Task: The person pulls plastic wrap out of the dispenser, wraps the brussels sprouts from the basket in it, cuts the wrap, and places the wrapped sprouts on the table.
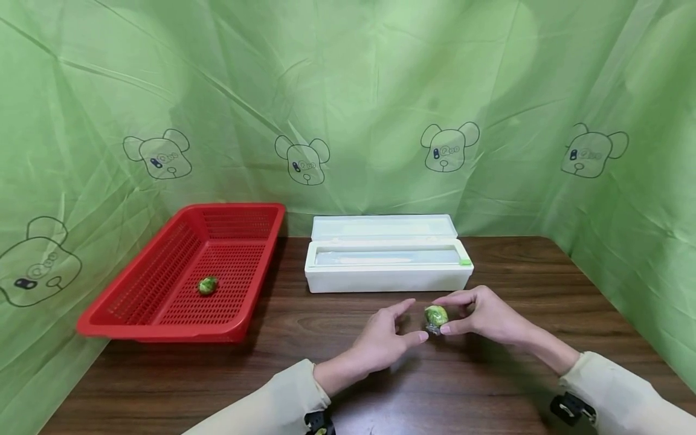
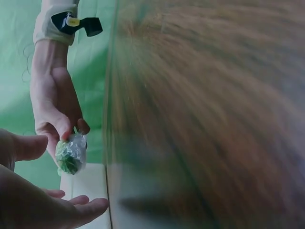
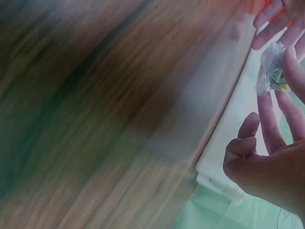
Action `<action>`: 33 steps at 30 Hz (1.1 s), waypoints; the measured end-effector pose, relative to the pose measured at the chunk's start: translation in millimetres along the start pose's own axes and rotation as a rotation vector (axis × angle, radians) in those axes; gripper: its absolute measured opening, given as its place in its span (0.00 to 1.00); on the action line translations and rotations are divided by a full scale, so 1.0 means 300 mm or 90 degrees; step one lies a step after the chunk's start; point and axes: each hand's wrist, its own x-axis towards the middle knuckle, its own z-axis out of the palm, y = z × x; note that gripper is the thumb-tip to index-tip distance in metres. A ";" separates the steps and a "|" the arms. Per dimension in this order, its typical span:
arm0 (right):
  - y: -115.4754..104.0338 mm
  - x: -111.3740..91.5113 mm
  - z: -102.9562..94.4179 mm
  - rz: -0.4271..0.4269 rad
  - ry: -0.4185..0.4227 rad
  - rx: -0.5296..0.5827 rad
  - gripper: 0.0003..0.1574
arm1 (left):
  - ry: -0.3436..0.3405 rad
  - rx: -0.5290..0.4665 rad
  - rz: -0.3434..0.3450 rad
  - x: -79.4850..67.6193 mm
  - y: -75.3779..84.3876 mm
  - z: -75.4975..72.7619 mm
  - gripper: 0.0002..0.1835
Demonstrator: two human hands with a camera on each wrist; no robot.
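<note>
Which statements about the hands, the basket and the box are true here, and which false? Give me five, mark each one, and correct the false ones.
1. The right hand pinches a wrapped green ball. True.
2. The left hand is closed in a fist. False: the left hand is open, thumb and fingers spread beside the wrapped green ball.
3. The red basket has a second green ball in it. True.
4. The lid of the white box is closed. False: the lid stands open at the back of the white box.
5. In the head view, the white box is to the right of the red basket. True.
</note>
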 end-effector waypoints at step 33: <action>0.155 -0.121 -0.249 0.051 0.061 -0.055 0.32 | 0.002 -0.045 -0.028 0.079 0.078 0.155 0.33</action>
